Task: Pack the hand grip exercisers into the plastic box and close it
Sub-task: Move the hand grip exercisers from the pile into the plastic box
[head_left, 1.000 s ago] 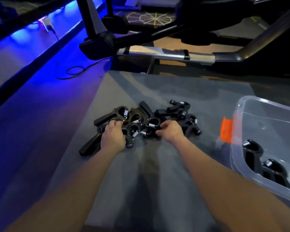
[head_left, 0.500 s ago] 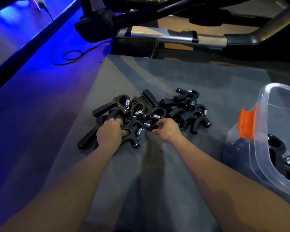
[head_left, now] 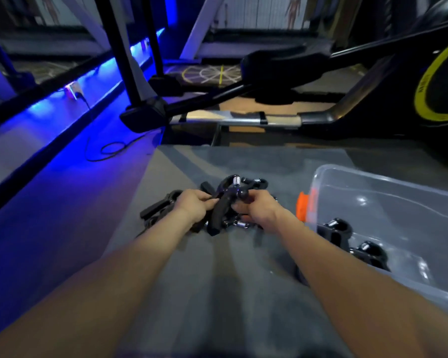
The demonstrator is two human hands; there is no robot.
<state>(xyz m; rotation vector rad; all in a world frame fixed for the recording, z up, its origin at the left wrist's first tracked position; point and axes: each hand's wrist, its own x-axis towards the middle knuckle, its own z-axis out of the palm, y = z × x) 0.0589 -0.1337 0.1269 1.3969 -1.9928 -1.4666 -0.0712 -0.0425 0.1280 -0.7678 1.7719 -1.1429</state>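
Both hands are now off the mat compared to a second ago, lifting a bunch of hand grip exercisers above the pile. Left hand and right hand both curl around the bunch. Clear plastic box sits open just right, a few grippers inside.

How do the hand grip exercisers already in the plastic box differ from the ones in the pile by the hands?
The exercisers in the box lie inside the clear plastic box, untouched; the pile lies on the grey mat. The boxed ones are few; the pile holds more, tangled together. The left hand and right hand grip an exerciser from the pile. Both groups are black.
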